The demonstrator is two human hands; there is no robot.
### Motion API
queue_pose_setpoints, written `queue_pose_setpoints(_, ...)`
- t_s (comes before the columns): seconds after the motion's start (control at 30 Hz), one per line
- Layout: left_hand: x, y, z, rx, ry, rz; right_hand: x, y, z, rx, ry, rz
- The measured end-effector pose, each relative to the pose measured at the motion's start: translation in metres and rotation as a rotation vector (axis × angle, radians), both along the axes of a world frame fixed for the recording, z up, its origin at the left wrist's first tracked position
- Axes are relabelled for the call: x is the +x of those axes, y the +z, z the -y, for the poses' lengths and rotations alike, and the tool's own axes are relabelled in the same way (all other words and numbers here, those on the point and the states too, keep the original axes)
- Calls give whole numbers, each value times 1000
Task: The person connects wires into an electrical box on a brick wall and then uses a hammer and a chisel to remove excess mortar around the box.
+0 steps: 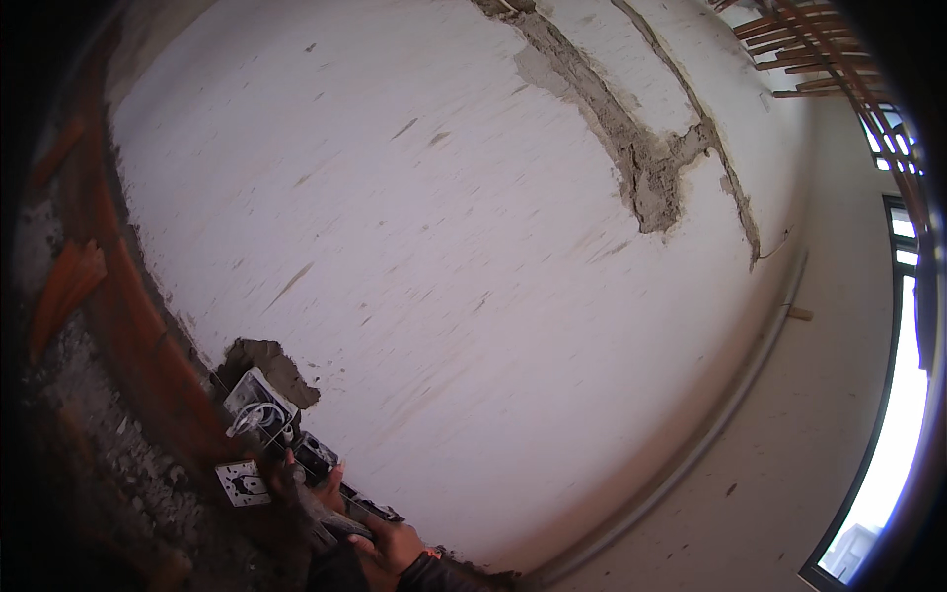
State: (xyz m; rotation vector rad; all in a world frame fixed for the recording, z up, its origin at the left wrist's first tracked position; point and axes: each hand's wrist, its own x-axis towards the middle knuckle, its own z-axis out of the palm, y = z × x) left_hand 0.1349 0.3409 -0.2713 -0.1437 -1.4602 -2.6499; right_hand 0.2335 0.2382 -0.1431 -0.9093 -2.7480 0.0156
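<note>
Low on the white wall, my left hand (332, 490) is at the lower edge of a dark electrical box (316, 453). Its fingers are bent, and what they grip is hidden behind a tool. My right hand (397, 546), with a dark sleeve and an orange band at the wrist, is closed around that long grey tool (333, 519); its kind is not clear. Up and left of the hands, a pale recessed wall box (252, 392) has white cable (258, 416) looping out of it. A white socket plate (243, 483) with dark markings lies left of the hands.
Grey mortar (281, 367) surrounds the pale box. Reddish boards (148, 326) run along the wall's foot, with rubble (118, 449) beside them. Mortar-filled channels (651, 187) cross the upper wall. A grey pipe (681, 469) follows the corner, and a window (878, 444) stands at right.
</note>
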Motion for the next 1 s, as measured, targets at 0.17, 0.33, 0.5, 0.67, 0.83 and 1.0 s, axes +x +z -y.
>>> queue_pose_setpoints(0.17,-5,2,6,-295,45,-96,13,12,-16,115,-81,143)
queue_pose_setpoints(0.33,-25,26,13,-242,75,-134,9,28,-40,253,-4,209)
queue_pose_setpoints(0.5,-8,17,6,-54,-42,30,20,25,-57,267,33,270)
queue_pose_setpoints(0.67,-6,4,9,-59,-44,68,10,39,-56,261,78,324)
queue_pose_setpoints(0.83,-9,15,15,-35,-82,105,5,48,-65,325,27,414)
queue_pose_setpoints(1.0,-9,14,11,-103,-44,39,4,53,-68,367,133,449)
